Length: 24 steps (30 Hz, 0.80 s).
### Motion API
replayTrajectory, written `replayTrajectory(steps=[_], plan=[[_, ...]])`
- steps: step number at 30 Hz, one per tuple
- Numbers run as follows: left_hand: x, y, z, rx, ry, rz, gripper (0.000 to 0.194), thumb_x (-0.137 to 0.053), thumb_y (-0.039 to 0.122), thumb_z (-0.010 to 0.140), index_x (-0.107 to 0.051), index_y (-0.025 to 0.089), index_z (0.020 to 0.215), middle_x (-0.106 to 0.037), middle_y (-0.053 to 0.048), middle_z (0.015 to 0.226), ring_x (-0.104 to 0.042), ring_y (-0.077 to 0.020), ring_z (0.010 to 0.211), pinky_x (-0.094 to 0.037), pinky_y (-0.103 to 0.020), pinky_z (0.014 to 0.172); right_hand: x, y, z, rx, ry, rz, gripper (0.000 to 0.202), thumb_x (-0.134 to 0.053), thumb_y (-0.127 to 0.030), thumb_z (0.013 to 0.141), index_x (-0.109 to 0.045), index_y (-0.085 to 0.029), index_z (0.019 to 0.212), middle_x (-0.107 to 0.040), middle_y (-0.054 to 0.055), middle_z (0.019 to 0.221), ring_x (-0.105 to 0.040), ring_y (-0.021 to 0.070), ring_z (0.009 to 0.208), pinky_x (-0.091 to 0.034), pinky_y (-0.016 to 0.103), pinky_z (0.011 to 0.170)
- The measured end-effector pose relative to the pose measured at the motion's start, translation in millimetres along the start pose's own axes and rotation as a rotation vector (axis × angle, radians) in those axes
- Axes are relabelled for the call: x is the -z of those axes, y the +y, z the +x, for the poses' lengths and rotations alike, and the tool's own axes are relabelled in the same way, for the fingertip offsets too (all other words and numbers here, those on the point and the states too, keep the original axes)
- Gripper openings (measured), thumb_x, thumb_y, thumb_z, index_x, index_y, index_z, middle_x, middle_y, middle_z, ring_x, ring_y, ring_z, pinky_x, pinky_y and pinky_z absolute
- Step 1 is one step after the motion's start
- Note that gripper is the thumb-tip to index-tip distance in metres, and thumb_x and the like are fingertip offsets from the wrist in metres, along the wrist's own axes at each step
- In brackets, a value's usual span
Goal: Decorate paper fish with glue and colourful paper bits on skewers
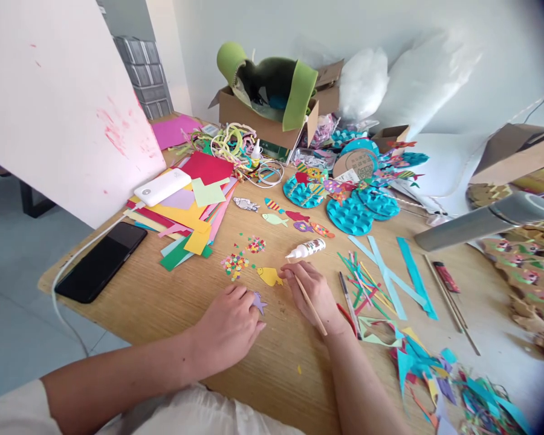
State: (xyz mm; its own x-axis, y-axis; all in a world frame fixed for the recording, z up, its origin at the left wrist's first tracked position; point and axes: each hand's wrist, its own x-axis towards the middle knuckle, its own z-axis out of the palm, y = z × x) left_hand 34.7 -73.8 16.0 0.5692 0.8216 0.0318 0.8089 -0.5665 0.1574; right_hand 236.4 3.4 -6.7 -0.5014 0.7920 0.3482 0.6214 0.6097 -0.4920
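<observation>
My right hand (309, 291) is closed round a thin wooden stick (311, 302), its fingertips by the tail of a yellow paper fish (269, 276). My left hand (229, 326) rests on the table with fingers curled, over a purple paper fish (259, 302) whose tail shows beside the fingers; its grip on it is hidden. Just behind my right hand lies a white glue bottle (306, 248) on its side. Small coloured confetti dots (234, 264) are heaped left of the yellow fish. Several decorated paper fish (275, 219) lie farther back.
A black phone (102, 261) and a white power bank (162, 186) with a cable are at the left. Paper strips (365, 284), a pen (349, 302) and scraps (424, 368) lie right. A grey bottle (487, 222) and blue discs (350, 216) stand farther back.
</observation>
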Motion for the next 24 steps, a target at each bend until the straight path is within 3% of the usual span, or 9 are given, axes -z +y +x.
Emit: replayTrajectory(steps=[6, 11, 14, 17, 20, 24], plan=[[-6.4, -9.4, 8.7, 0.034, 0.045, 0.001, 0.026, -0.05, 0.033, 0.093, -0.066, 0.013, 0.091, -0.064, -0.01, 0.096, -0.052, -0.0267, 0.103, -0.042, -0.041, 0.088, -4.7, 3.6, -1.8, 0.026, -0.034, -0.104, 0.019, -0.041, -0.021, 0.097, -0.06, -0.018, 0.093, -0.062, 0.006, 0.08, -0.055, 0.0177, 0.073, -0.043, 0.031, 0.07], [-13.7, -15.5, 17.7, 0.052, 0.118, 0.049, 0.034, -0.05, 0.037, 0.093, -0.064, 0.01, 0.109, -0.062, -0.014, 0.115, -0.047, -0.0302, 0.118, -0.037, -0.043, 0.1, -7.4, 3.4, -1.9, 0.066, -0.005, -0.123, 0.017, -0.043, -0.017, 0.095, -0.06, -0.018, 0.095, -0.062, 0.006, 0.08, -0.055, 0.0179, 0.073, -0.043, 0.032, 0.069], [-17.0, -18.5, 22.3, 0.057, 0.138, 0.063, 0.036, -0.051, 0.038, 0.092, -0.063, 0.01, 0.111, -0.062, -0.014, 0.116, -0.047, -0.0313, 0.12, -0.035, -0.044, 0.102, -5.7, -0.2, -2.9, 0.108, 0.077, -0.088, 0.014, -0.046, -0.012, 0.092, -0.059, -0.017, 0.095, -0.062, 0.006, 0.077, -0.055, 0.0172, 0.07, -0.043, 0.031, 0.066], [-18.2, -20.5, 24.3, 0.063, 0.144, 0.065, 0.037, -0.051, 0.038, 0.092, -0.063, 0.009, 0.111, -0.062, -0.015, 0.118, -0.046, -0.0316, 0.121, -0.034, -0.045, 0.102, 0.5, -2.2, -3.2, 0.152, 0.253, -0.035, 0.016, -0.05, -0.007, 0.088, -0.058, -0.018, 0.096, -0.064, 0.004, 0.075, -0.055, 0.0164, 0.069, -0.043, 0.031, 0.065], [-17.7, -22.3, 24.6, 0.066, 0.142, 0.054, 0.037, -0.049, 0.037, 0.093, -0.063, 0.008, 0.113, -0.061, -0.015, 0.121, -0.046, -0.0309, 0.121, -0.034, -0.045, 0.103, 7.4, 4.5, 0.0, 0.12, 0.331, -0.114, 0.027, -0.052, -0.006, 0.085, -0.058, -0.019, 0.107, -0.069, 0.007, 0.088, -0.059, 0.0206, 0.085, -0.046, 0.034, 0.073], [-17.7, -24.0, 24.8, 0.065, 0.142, 0.035, 0.037, -0.048, 0.036, 0.094, -0.062, 0.01, 0.116, -0.061, -0.014, 0.124, -0.045, -0.0307, 0.124, -0.034, -0.045, 0.103, 7.8, 27.4, 6.7, -0.034, 0.141, -0.325, 0.046, -0.043, -0.004, 0.085, -0.051, -0.021, 0.127, -0.066, 0.011, 0.118, -0.045, 0.0302, 0.127, -0.041, 0.049, 0.095]])
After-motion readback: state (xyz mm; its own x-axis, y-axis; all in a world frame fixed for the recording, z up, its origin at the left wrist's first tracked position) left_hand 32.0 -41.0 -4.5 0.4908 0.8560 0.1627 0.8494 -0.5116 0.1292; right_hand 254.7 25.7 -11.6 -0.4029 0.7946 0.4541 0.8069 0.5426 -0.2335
